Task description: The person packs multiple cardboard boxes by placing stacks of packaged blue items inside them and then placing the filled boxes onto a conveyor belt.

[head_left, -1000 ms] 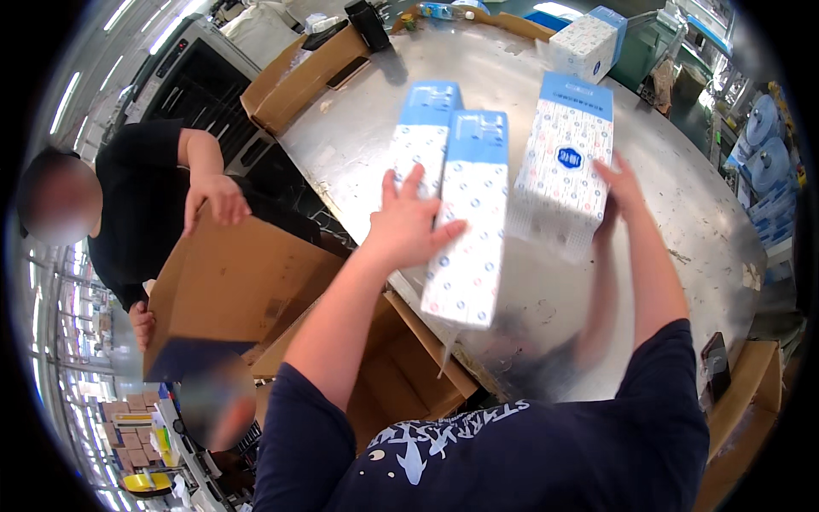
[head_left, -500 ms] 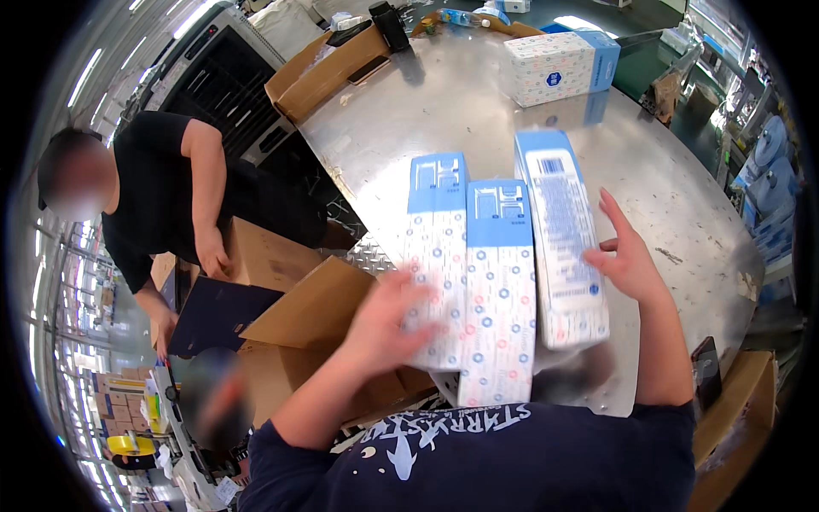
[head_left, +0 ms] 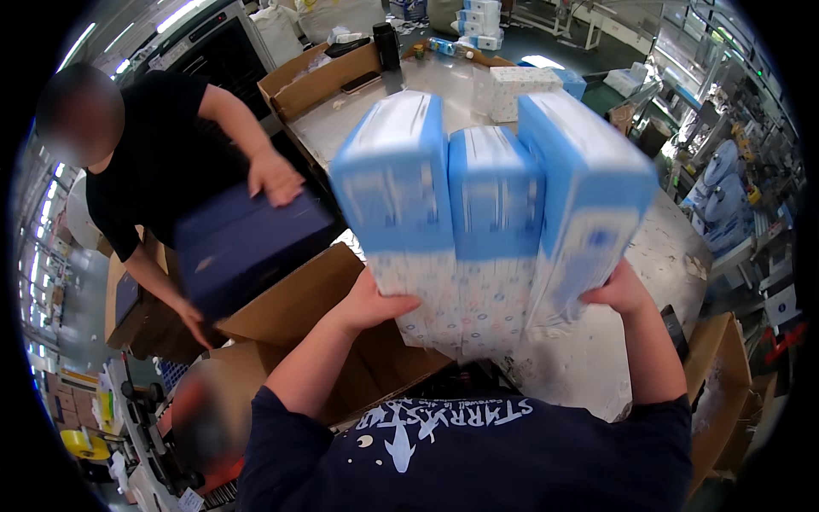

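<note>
Three blue-and-white patterned boxes are lifted upright in a row in front of me, pressed together between my hands and a little blurred. My left hand [head_left: 377, 305] grips the outer side of the left box [head_left: 394, 200], thumb across its near face. My right hand [head_left: 621, 290] is closed on the outer side of the right box [head_left: 589, 175], which leans outward at the top. Squeezed between them is the middle box [head_left: 497, 200]. Most fingers of both hands are hidden behind the boxes. An open cardboard carton [head_left: 300, 294] lies below my left forearm.
A metal table [head_left: 682, 247] extends behind the boxes, with another patterned box [head_left: 522, 85] at its far side. At left, a co-worker holds a dark blue box [head_left: 247, 252]. A shallow cardboard tray [head_left: 299, 90] and black bottle [head_left: 386, 47] stand far left; another carton [head_left: 717, 392] is right.
Both hands have closed on the row of boxes and raised it off the table; the boxes are tilted up toward me. The co-worker's dark blue box has come up higher.
</note>
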Motion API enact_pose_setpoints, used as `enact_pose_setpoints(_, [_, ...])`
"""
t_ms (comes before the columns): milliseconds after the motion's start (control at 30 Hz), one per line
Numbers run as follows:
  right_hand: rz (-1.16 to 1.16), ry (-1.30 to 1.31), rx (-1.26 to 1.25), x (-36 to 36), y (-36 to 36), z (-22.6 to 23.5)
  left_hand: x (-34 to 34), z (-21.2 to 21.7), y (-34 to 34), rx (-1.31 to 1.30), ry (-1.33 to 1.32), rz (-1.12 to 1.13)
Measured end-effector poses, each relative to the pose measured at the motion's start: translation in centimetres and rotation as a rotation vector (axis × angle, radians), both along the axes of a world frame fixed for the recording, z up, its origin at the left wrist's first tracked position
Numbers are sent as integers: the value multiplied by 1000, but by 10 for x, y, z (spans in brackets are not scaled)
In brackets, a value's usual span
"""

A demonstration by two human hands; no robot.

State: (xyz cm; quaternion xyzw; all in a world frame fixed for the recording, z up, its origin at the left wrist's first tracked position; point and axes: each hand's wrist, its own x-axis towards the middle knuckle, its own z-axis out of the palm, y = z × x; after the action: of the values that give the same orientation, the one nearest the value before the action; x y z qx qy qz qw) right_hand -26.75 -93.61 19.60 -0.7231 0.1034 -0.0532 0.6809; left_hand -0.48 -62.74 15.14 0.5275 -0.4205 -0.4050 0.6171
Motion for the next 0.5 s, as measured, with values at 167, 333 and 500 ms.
enact_pose_setpoints(167, [-158,80,-395,-7,60,-52,-28,-45,47,97,-66,99])
enact_pose_setpoints(333, [-156,-115,-767,-8,93,8,-22,45,95,-75,-348,66])
enact_pose_setpoints(500, [259,20,561,-4,193,-17,11,179,213,252,-757,-29])
